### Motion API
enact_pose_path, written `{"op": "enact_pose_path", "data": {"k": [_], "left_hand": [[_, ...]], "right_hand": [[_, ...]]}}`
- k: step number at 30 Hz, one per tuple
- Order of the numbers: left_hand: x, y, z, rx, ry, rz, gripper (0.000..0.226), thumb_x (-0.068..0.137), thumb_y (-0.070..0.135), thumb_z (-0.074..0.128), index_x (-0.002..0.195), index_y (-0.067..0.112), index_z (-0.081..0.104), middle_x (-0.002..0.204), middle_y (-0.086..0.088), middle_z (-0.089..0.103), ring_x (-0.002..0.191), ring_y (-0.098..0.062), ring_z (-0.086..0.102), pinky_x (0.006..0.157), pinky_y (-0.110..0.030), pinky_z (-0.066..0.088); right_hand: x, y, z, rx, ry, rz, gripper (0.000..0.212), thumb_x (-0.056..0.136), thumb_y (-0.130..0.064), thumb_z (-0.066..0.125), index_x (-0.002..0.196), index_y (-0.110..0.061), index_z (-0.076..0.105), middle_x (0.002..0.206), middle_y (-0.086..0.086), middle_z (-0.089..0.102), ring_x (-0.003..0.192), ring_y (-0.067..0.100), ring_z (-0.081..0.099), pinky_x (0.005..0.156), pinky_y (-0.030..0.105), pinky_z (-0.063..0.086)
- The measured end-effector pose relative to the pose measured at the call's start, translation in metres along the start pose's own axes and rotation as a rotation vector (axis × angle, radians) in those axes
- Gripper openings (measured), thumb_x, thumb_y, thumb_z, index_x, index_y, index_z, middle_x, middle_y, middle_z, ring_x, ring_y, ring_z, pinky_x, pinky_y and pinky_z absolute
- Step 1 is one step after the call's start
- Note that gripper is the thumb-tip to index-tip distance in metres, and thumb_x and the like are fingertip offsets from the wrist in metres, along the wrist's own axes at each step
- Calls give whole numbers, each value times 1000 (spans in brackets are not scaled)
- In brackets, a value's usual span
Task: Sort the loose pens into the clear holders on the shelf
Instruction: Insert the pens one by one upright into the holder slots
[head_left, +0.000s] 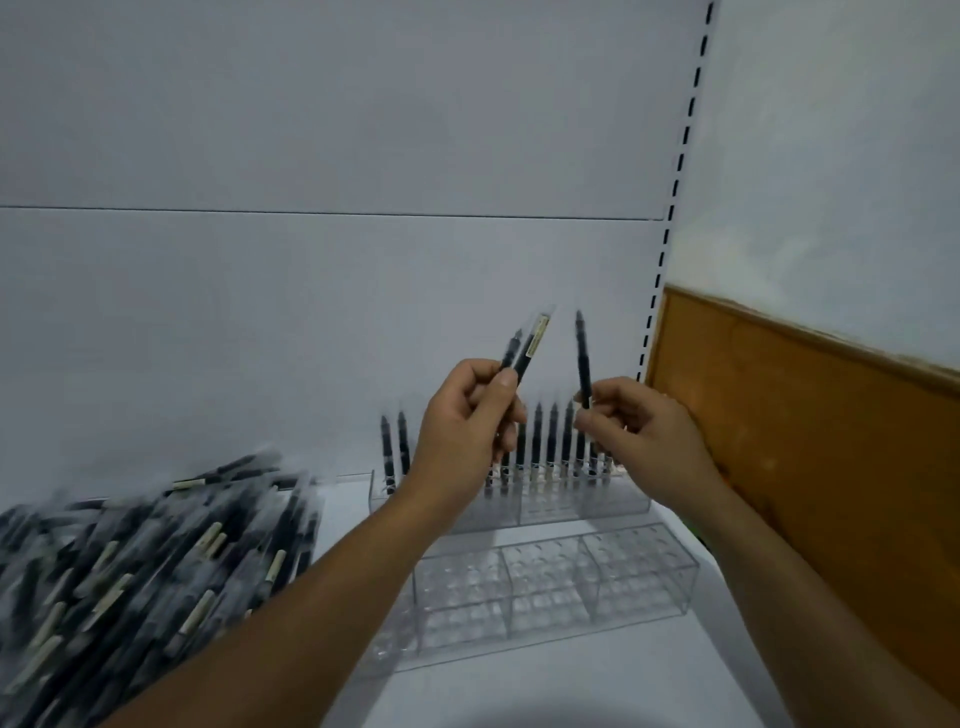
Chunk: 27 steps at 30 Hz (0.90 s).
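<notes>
My left hand (462, 426) holds two dark pens (525, 348) upright, one of them in a clear sleeve with a pale label. My right hand (641, 431) pinches a single dark pen (582, 358) by its lower end, tip up. Both hands hover above the rear clear holder (582, 506), where several dark pens (550, 441) stand in a row. A second clear holder (550, 587) with empty holes lies in front of it. A big pile of loose sleeved pens (140, 566) covers the shelf at the left.
The white shelf surface (571, 686) runs under the holders. A white back panel (311, 312) rises behind. A slotted upright (670, 218) marks the shelf's right end, with an orange-brown wall panel (810, 431) beyond it.
</notes>
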<state>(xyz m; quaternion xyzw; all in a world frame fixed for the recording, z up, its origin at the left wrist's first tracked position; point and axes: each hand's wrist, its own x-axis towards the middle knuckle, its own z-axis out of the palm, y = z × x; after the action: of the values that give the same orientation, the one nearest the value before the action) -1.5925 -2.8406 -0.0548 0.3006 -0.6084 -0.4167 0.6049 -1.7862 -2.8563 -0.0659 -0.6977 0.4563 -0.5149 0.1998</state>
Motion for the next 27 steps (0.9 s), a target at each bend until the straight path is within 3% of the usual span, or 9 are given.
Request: {"op": "enact_pose_path", "data": {"k": [2,5,10,17,22,27], "left_hand": [[4,-5,9,20,-56,-12,12,100,18,49,90,15,54,67,1,61,51,-11,48,47,-19,40],[2,-19,13,56,-92,-45,12,100,18,49,90,16,55,67,3,61,52,-11,49,48,-18,41],[-3,-40,6,99,-84,-108,12,99,19,50,91,15,57,64,6,62,52,-10,50,47,-20,41],[0,-44,7,94,-95,-97,11,99,20,51,92,14,57,65,5,62,52,-10,51,47,-20,41],[-1,-44,7,82,-95,-88,11,99,19,51,92,14,57,64,6,62,52,-9,51,47,-20,41],[-1,-44,7,87,-99,-90,11,99,20,51,92,15,57,65,6,63,52,-8,51,47,-20,42]], "right_hand": [[7,9,-10,40,73,10,20,92,-13,64,112,-11,63,84,16,65,76,26,64,66,38,54],[17,22,-21,46,153,16,18,94,-12,61,110,-18,57,82,22,65,79,26,67,73,32,57],[17,50,-24,40,252,72,9,98,-17,55,98,-15,64,86,-5,70,78,5,66,73,22,53],[19,77,-23,-195,137,146,8,96,-22,59,101,-25,66,85,-17,65,79,-6,60,66,8,43],[19,84,-25,-314,91,174,14,93,-23,64,107,-22,66,77,-8,68,73,8,61,63,29,46],[17,83,-24,-433,-12,225,14,94,-27,62,97,-15,68,84,1,67,80,20,60,68,35,49]]}}
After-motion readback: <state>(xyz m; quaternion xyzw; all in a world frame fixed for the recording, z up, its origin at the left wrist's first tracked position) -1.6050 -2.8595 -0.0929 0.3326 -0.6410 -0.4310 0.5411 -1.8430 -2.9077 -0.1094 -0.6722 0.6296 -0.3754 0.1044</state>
